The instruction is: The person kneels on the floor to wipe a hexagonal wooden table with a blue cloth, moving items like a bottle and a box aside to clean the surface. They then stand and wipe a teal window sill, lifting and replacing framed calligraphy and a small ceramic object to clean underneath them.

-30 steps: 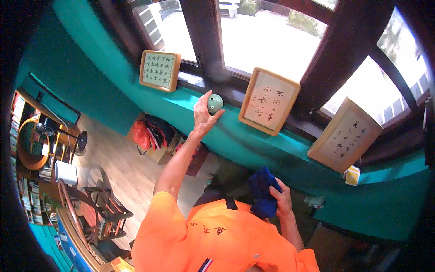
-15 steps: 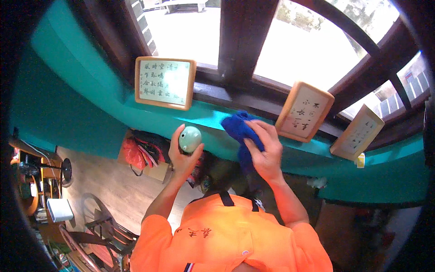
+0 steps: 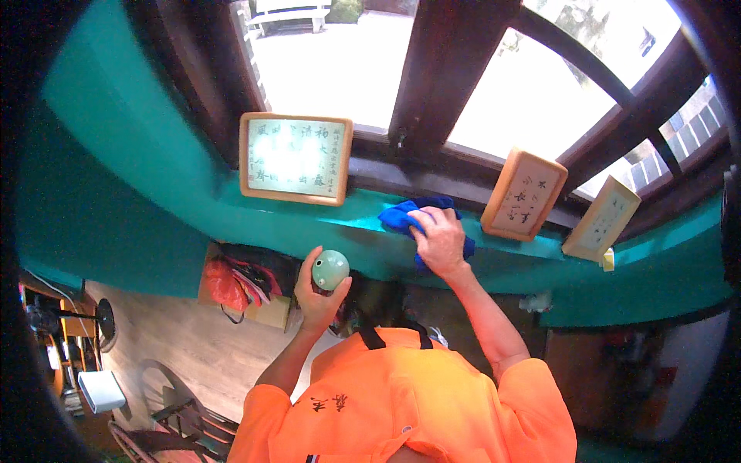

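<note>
2 hands (image 3: 315, 305) (image 3: 442, 245): sphere (image 3: 331, 269) off sill edge (image 3: 359, 214), cloth (image 3: 398, 218) in gap between frames (image 3: 296, 158) (image 3: 524, 194).

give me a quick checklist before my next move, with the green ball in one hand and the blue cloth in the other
1. Grip on the green ball: ok, the left hand has thumb and fingers around its sides.
2. Ball's underside: cannot tell, turned away from view.
3. Hold on the blue cloth: ok, bunched under the right hand at the teal windowsill.
4. Cloth clear of the leftmost calligraphy frame: ok, bare sill shows between them.
5. Cloth clear of the middle calligraphy frame: ok, but the gap looks narrow.
6. Dust on the sill: cannot tell, too fine to see here.
</note>
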